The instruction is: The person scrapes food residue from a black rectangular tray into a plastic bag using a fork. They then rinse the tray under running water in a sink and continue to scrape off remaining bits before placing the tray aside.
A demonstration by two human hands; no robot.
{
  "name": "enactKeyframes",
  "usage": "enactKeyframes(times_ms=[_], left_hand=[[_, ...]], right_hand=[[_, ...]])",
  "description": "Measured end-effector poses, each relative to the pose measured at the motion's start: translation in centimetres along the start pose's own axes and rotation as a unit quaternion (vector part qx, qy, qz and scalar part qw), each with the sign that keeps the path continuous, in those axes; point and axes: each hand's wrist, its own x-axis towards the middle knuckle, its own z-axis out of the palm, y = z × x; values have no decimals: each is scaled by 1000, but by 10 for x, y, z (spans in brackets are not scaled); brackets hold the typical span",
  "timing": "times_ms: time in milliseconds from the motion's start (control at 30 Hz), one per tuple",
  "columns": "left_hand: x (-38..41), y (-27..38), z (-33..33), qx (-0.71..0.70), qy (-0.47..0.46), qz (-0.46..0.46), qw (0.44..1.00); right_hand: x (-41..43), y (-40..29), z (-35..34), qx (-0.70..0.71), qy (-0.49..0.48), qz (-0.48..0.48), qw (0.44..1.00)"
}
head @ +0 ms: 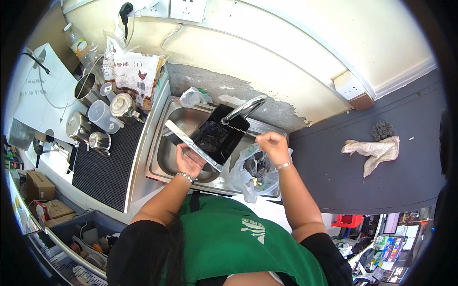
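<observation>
My left hand (190,160), palm up, supports a black rectangular tray or drawer (214,137) with a pale, shiny front edge, tilted over the sink's left basin. The curved chrome faucet (247,106) reaches over this black piece. My right hand (271,141) pinches a thin, light-coloured stick or brush handle (249,133), whose far end lies over the black piece below the faucet. Below my right hand, a translucent plastic bag (246,186) with dark and yellowish scraps sits at the right side of the steel sink (152,159).
Metal pitchers (77,125) and a clear plastic jug (102,113) stand on a black ribbed mat (103,171) at left, near food bags (134,77). A cloth (384,153) and grey scourer (383,131) lie on the dark counter (322,171) at right. A crumpled bag (193,97) lies behind the sink.
</observation>
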Motion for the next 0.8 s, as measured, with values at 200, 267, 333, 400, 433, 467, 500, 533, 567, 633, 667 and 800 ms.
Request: enactKeyframes(times_ms=[200,267,333,400,433,467,500,533,567,633,667,800], left_hand=[[-11,1,21,-10,-15,15,1000],[-16,5,20,-7,-8,21,1000],[-15,8,9,-16,4,16,1000],[-14,10,2,-21,13,15,1000],[-14,10,1,-22,16,17,999],[-14,10,0,-24,19,20,999],[-15,10,2,-23,22,24,999],[-16,9,4,-22,25,28,999],[-17,8,6,-21,28,32,999],[-15,9,1,-15,23,25,999],[-15,10,-1,-12,21,21,999],[-18,10,-3,-10,8,19,1000]], right_hand=[[40,-12,17,-4,13,63,998],[36,-17,19,4,16,66,998],[30,-16,17,20,20,67,997],[25,-17,18,14,24,63,998],[23,-17,18,12,27,60,998],[23,-16,18,15,23,57,998],[23,-13,16,19,21,54,998],[22,-11,15,23,19,52,998],[21,-12,13,20,20,52,998],[19,-14,12,14,18,54,998],[17,-15,10,13,21,53,998],[6,-18,3,16,29,55,998]])
